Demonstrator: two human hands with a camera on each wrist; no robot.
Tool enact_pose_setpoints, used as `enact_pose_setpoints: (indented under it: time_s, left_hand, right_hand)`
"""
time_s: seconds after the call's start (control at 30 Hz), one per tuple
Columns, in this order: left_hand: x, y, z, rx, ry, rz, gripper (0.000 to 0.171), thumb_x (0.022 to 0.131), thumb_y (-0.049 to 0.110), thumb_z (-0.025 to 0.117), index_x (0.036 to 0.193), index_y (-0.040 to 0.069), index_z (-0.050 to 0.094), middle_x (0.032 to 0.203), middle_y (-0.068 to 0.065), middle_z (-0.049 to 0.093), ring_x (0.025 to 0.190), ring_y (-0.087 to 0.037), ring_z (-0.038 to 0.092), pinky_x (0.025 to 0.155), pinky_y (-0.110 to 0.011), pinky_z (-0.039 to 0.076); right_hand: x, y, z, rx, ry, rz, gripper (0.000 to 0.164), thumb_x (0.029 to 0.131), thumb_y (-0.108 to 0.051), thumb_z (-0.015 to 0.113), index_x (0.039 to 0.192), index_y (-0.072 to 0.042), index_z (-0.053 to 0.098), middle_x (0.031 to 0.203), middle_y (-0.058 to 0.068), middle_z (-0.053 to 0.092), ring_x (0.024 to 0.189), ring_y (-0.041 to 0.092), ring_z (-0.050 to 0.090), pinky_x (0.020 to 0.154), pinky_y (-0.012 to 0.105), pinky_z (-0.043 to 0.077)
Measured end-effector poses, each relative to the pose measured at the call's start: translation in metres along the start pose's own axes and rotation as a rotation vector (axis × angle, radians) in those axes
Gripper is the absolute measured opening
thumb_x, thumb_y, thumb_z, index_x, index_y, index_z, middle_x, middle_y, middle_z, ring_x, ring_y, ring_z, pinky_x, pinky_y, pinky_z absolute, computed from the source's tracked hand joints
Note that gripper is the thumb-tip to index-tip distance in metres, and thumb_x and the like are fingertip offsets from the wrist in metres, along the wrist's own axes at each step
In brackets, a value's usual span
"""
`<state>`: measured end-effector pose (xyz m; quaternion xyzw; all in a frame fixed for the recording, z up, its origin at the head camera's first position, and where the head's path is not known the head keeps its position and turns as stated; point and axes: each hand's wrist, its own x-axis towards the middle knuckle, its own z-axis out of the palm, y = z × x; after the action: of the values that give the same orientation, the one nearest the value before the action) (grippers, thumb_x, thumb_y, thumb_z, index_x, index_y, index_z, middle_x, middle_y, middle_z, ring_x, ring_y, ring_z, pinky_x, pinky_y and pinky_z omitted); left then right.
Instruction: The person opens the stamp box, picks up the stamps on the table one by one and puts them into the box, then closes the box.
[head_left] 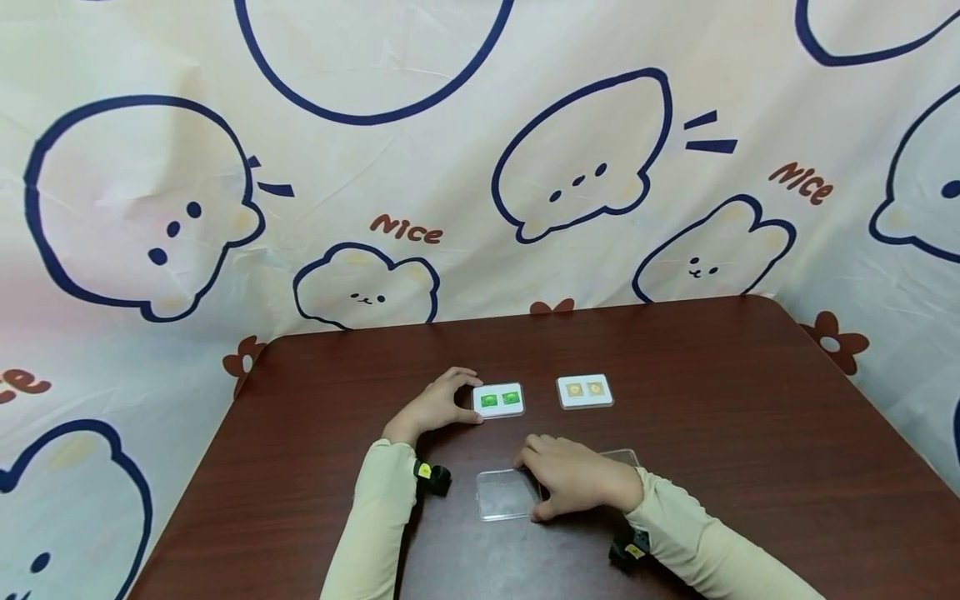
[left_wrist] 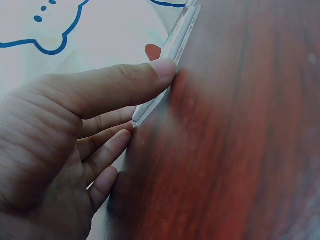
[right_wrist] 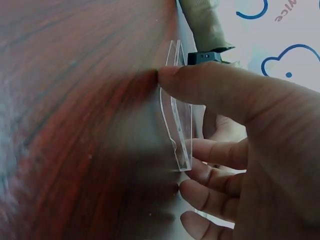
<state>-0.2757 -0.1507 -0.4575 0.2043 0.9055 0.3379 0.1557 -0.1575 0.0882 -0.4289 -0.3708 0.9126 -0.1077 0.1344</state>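
My left hand (head_left: 438,406) grips the left end of a flat clear case with a white card showing two green pictures (head_left: 498,400). In the left wrist view, the thumb (left_wrist: 162,69) lies on one edge of that case and fingertips meet its corner. A clear, card-free plastic case (head_left: 504,495) is held at its right end by my right hand (head_left: 573,473). The right wrist view shows the thumb and forefinger at opposite edges of this clear case (right_wrist: 175,105), which looks like two thin layers. The hand hides its right end in the head view.
A similar case with two yellowish pictures (head_left: 585,391) lies to the right of the green one. Another clear case (head_left: 622,456) shows partly behind my right hand. All rest on a dark brown wooden table (head_left: 300,467), with a printed cloth (head_left: 465,167) behind.
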Motion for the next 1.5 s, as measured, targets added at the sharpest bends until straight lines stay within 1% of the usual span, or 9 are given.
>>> enact_pose_setpoints:
  time_s: [0.17, 0.27, 0.4, 0.57, 0.83, 0.93, 1.1, 1.27, 1.5]
  left_hand:
    - [0.000, 0.001, 0.000, 0.008, -0.010, 0.000, 0.061, 0.077, 0.028, 0.082, 0.131, 0.017, 0.057, 0.148, 0.000, 0.041, 0.139, -0.030, 0.036, 0.110, -0.052, 0.033]
    - [0.000, 0.002, -0.001, 0.011, -0.010, 0.000, 0.061, 0.077, 0.028, 0.082, 0.132, 0.016, 0.057, 0.148, 0.000, 0.041, 0.139, -0.029, 0.036, 0.110, -0.050, 0.033]
    - [-0.001, 0.003, -0.003, 0.005, -0.009, 0.002, 0.061, 0.078, 0.026, 0.082, 0.132, 0.015, 0.057, 0.148, -0.001, 0.041, 0.139, -0.028, 0.036, 0.110, -0.049, 0.034]
    - [-0.002, 0.004, -0.004, -0.002, -0.019, -0.014, 0.061, 0.078, 0.027, 0.081, 0.132, 0.015, 0.056, 0.149, -0.001, 0.040, 0.140, -0.029, 0.035, 0.111, -0.051, 0.033]
    - [-0.007, 0.002, -0.007, -0.001, -0.012, -0.014, 0.064, 0.078, 0.025, 0.082, 0.134, 0.010, 0.055, 0.147, -0.006, 0.039, 0.141, -0.029, 0.033, 0.111, -0.049, 0.033]
    - [-0.007, 0.002, -0.007, -0.014, -0.010, -0.010, 0.064, 0.077, 0.024, 0.082, 0.133, 0.008, 0.056, 0.147, -0.006, 0.040, 0.140, -0.029, 0.033, 0.111, -0.048, 0.033]
    - [-0.004, 0.000, -0.006, -0.038, -0.019, 0.001, 0.062, 0.077, 0.025, 0.082, 0.132, 0.009, 0.057, 0.147, -0.005, 0.040, 0.140, -0.027, 0.034, 0.111, -0.047, 0.034]
    - [-0.004, -0.002, -0.007, -0.033, -0.027, 0.006, 0.062, 0.077, 0.023, 0.082, 0.132, 0.009, 0.056, 0.147, -0.005, 0.039, 0.140, -0.027, 0.034, 0.111, -0.046, 0.033]
    - [-0.005, -0.002, -0.009, -0.028, -0.044, -0.001, 0.064, 0.077, 0.025, 0.082, 0.133, 0.009, 0.055, 0.149, -0.005, 0.038, 0.141, -0.026, 0.033, 0.112, -0.046, 0.033]
  right_hand:
    - [-0.001, 0.004, -0.006, 0.097, -0.012, 0.018, 0.056, 0.078, -0.038, 0.077, 0.123, -0.012, 0.055, 0.108, -0.003, 0.049, 0.072, 0.004, 0.047, 0.066, 0.022, 0.044]
    - [0.000, 0.008, -0.013, 0.145, -0.017, 0.017, 0.055, 0.080, -0.034, 0.076, 0.125, -0.012, 0.053, 0.111, -0.003, 0.047, 0.061, 0.003, 0.041, 0.058, 0.021, 0.041]
    - [0.004, 0.016, -0.025, 0.177, -0.009, 0.004, 0.055, 0.082, -0.030, 0.075, 0.128, -0.010, 0.051, 0.114, 0.000, 0.045, 0.056, 0.002, 0.038, 0.054, 0.021, 0.037]
    - [0.014, 0.028, -0.036, 0.207, 0.014, 0.027, 0.055, 0.084, -0.028, 0.073, 0.129, -0.007, 0.049, 0.115, 0.004, 0.045, 0.058, 0.003, 0.043, 0.054, 0.022, 0.041]
    - [0.040, 0.044, -0.043, 0.178, 0.043, 0.089, 0.059, 0.085, -0.028, 0.072, 0.134, -0.005, 0.048, 0.119, 0.007, 0.044, 0.060, 0.007, 0.048, 0.059, 0.024, 0.043]
    - [0.050, 0.050, -0.045, 0.171, 0.048, 0.116, 0.059, 0.084, -0.026, 0.072, 0.135, -0.006, 0.049, 0.120, 0.007, 0.045, 0.066, 0.009, 0.049, 0.061, 0.025, 0.043]
    - [0.063, 0.059, -0.042, 0.175, 0.039, 0.167, 0.058, 0.084, -0.024, 0.071, 0.136, -0.008, 0.049, 0.121, 0.005, 0.043, 0.074, 0.011, 0.051, 0.064, 0.028, 0.042]
    - [0.071, 0.066, -0.036, 0.175, 0.035, 0.199, 0.060, 0.085, -0.025, 0.071, 0.137, -0.008, 0.049, 0.124, 0.005, 0.043, 0.080, 0.012, 0.053, 0.071, 0.030, 0.045]
    - [0.080, 0.068, -0.033, 0.190, 0.028, 0.207, 0.060, 0.085, -0.024, 0.071, 0.138, -0.008, 0.049, 0.127, 0.008, 0.043, 0.084, 0.014, 0.054, 0.076, 0.032, 0.046]
